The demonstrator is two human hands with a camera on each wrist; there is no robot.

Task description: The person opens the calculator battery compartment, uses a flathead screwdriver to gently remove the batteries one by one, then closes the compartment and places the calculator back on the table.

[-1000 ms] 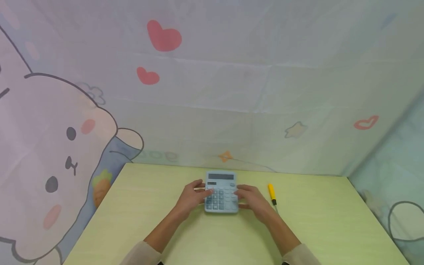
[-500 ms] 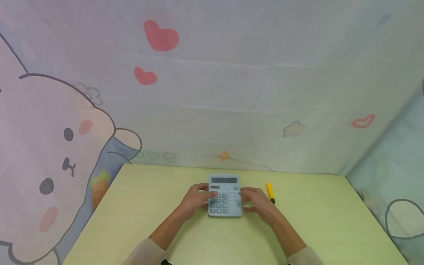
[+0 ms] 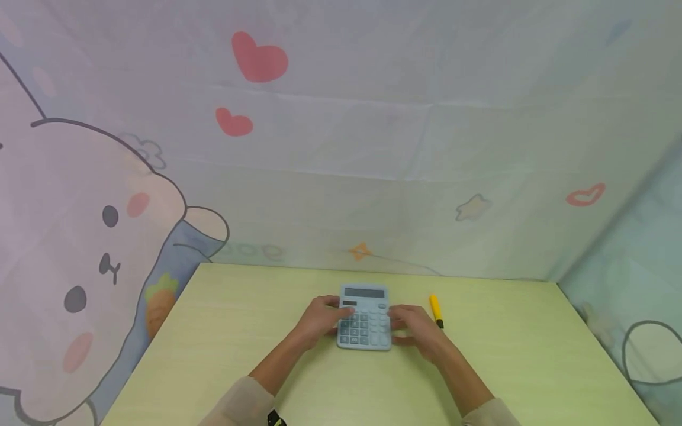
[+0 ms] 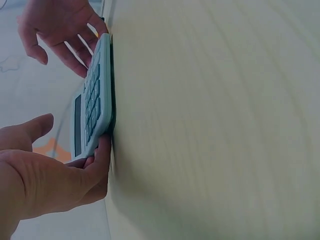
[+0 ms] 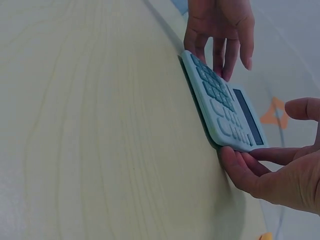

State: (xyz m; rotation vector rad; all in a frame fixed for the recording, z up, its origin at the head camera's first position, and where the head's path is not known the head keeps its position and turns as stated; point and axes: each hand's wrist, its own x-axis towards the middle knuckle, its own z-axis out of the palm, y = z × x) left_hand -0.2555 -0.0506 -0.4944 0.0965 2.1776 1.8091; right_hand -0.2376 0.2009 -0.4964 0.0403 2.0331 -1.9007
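Note:
A light blue calculator (image 3: 364, 318) lies face up on the table, its display toward the back wall. My left hand (image 3: 317, 322) is at its left side; in the left wrist view the fingertips (image 4: 103, 145) touch the calculator's edge while the thumb stands raised, off the keys. At the opposite side is my right hand (image 3: 418, 331), its fingers (image 5: 235, 160) against the edge, with the thumb lifted away. Neither thumb presses on the calculator. The undersides of some fingertips are hidden by the calculator's edge.
A yellow-handled tool (image 3: 436, 309) lies right of the right hand, its lower part hidden behind that hand and forearm. The pale wooden table (image 3: 240, 313) meets a printed cloth backdrop (image 3: 330, 148) along its back edge.
The calculator has shifted slightly right and toward me, with both hands moving along at its sides. The view has turned a little. The yellow-handled tool stays in place on the table.

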